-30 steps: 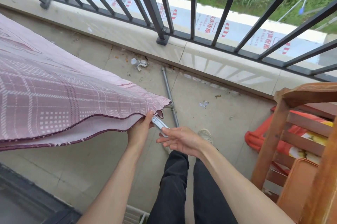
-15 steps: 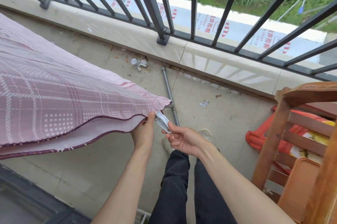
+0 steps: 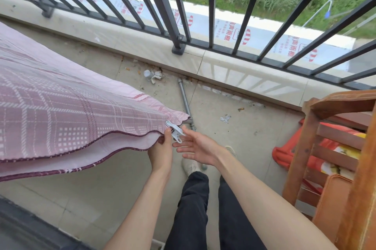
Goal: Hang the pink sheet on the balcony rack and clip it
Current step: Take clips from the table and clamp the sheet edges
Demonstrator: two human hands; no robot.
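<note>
The pink plaid sheet hangs folded over the rack and fills the left side of the view. The rack's metal bar end pokes out at the sheet's right corner. A white clip sits clamped on the sheet's edge near that corner. My left hand pinches the sheet's lower edge just under the clip, thumb up against it. My right hand hovers right of the clip with fingers spread and holds nothing.
A grey pipe lies on the tiled floor below. The black balcony railing runs across the top. A wooden chair stands at the right over an orange bag. My legs and a shoe are below.
My right hand pushed the white clip onto the sheet's edge, then let go and opened. My left hand kept its hold on the sheet edge.
</note>
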